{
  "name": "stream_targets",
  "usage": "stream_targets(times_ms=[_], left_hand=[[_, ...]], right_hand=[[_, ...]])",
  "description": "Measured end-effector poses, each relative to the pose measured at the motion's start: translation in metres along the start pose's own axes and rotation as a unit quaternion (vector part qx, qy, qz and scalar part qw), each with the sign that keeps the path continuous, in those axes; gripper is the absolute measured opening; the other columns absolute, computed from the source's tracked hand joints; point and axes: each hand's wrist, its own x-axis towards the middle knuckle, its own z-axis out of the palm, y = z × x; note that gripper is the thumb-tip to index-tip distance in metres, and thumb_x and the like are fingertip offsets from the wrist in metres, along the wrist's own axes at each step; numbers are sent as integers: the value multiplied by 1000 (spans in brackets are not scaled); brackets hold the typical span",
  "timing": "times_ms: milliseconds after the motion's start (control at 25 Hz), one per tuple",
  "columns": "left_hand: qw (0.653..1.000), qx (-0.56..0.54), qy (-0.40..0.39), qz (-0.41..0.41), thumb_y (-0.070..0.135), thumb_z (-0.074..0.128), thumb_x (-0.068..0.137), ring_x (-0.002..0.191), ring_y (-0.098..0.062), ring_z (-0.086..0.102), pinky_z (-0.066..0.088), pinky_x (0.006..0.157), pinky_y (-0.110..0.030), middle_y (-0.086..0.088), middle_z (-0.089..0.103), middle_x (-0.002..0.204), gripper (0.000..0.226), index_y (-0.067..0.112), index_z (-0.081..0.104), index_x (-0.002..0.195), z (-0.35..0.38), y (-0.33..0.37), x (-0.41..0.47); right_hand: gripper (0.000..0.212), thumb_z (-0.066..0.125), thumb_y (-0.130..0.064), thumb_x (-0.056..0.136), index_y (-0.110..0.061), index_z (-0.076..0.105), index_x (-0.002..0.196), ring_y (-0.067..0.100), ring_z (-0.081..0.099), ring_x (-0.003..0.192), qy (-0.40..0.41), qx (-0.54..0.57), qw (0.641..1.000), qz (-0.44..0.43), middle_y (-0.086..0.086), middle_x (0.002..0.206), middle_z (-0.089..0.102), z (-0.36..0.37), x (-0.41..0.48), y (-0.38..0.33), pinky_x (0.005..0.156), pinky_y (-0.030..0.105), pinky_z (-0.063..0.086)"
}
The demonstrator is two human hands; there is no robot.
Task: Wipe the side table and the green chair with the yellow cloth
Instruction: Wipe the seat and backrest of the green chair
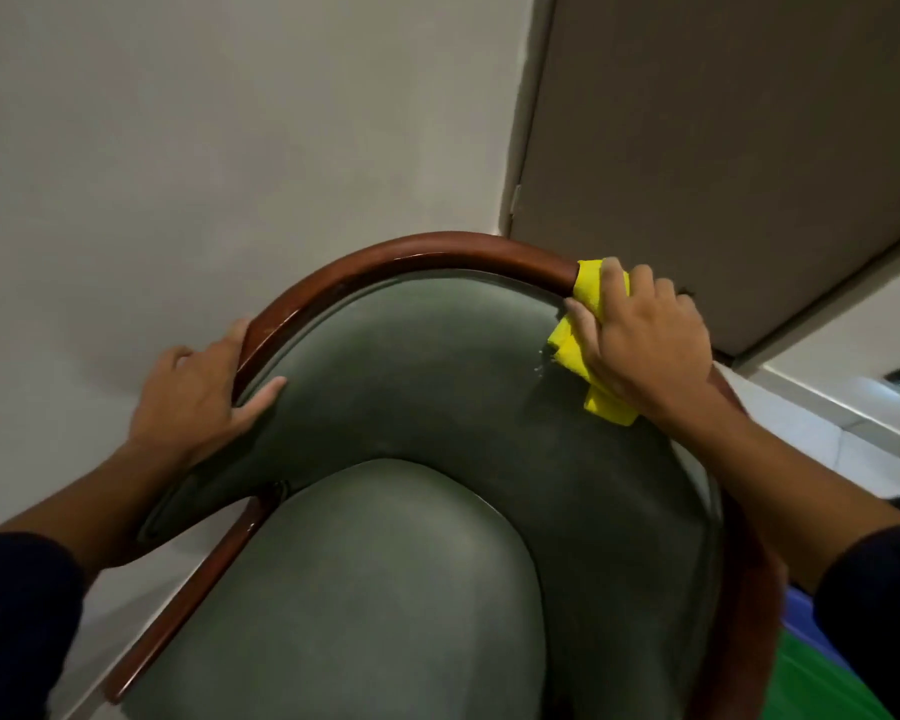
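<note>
The green chair (pixel 417 387) fills the middle of the head view, with a padded green back and seat inside a curved brown wooden rail (pixel 437 249). My right hand (pixel 645 337) is wrapped over the right side of that rail and presses the yellow cloth (pixel 575 350) around the wood and against the green back. My left hand (pixel 198 392) grips the rail on the left side, thumb on the green padding. The side table is not in view.
A pale wall (pixel 204 148) stands right behind the chair. A beige door (pixel 723 148) is at the upper right, with light floor tiles (pixel 827 433) below it. Something green and blue (pixel 822 667) shows at the lower right corner.
</note>
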Motion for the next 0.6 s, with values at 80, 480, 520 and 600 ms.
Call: stream_targets(times_ms=[80, 480, 520, 600], left_hand=[[1000, -15, 9, 5, 69, 36, 88, 79, -34, 67, 51, 91, -48, -13, 71, 96, 78, 18, 28, 146, 3, -8, 0], [999, -47, 18, 15, 75, 35, 86, 85, -31, 69, 57, 84, -44, -11, 70, 111, 83, 21, 24, 148, 15, -9, -1], [998, -48, 25, 19, 75, 36, 87, 83, -32, 70, 57, 80, -43, -12, 71, 108, 81, 20, 27, 146, 14, -7, -2], [998, -48, 37, 18, 74, 35, 87, 78, -35, 70, 56, 74, -42, -14, 72, 103, 79, 18, 31, 144, 11, -7, -3]], right_hand=[[57, 33, -55, 100, -7, 47, 125, 39, 56, 80, 16, 0, 1000, -22, 20, 99, 59, 5, 31, -32, 65, 45, 44], [65, 34, -57, 100, -12, 44, 145, 39, 43, 138, 148, 88, 968, -182, 17, 146, 50, 62, 64, -228, 118, 53, 27], [65, 35, -56, 100, -12, 41, 148, 38, 38, 141, 158, 91, 960, -212, 17, 150, 46, 67, 58, -236, 119, 52, 23], [62, 36, -51, 102, -13, 34, 151, 36, 30, 146, 162, 89, 945, -269, 15, 156, 38, 76, 46, -233, 122, 50, 19]])
